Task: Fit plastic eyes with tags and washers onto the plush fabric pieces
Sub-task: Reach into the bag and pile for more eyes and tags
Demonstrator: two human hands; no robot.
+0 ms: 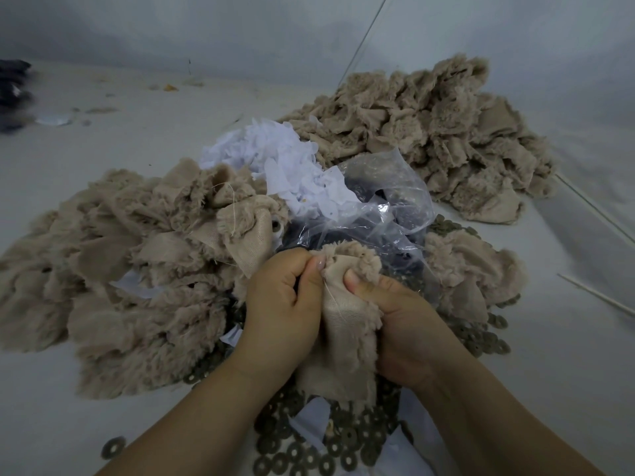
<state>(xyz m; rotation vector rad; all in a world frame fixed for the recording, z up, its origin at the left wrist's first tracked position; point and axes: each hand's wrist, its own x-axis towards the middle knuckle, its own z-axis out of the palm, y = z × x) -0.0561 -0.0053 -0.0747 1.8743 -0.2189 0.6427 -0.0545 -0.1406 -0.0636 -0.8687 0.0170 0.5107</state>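
1. Below the fingers, nearest the person, a heap of dark ring-shaped washers (311,451) lies on the pale table (86,389), with one lone washer (113,447) apart to the left and a few white tags (311,422) mixed in.
2. The left hand (280,304) has its fingers curled tight, thumb pressed against the top edge of a beige plush fabric piece (340,324), pinching it.
3. The right hand (395,314) grips the same piece from the other side, thumb laid across its smooth backing, the other fingers hidden behind the fluffy edge.
4. The piece hangs down between both hands, backing side toward the camera, with a loose thread running down it; no eye can be made out in it.
5. Left of the left fingers spreads a pile of plush pieces (137,269); an eye post (276,227) shows in one piece near its right edge.
6. Just beyond the fingertips sits a clear plastic bag (385,214) holding dark parts, too blurred to identify.
7. Right of the right fingers lies another plush piece (464,266) on more washers.
8. Past the bag is a mound of white tags (275,159).
9. Farthest, beyond and to the right, rises a second plush pile (439,132).
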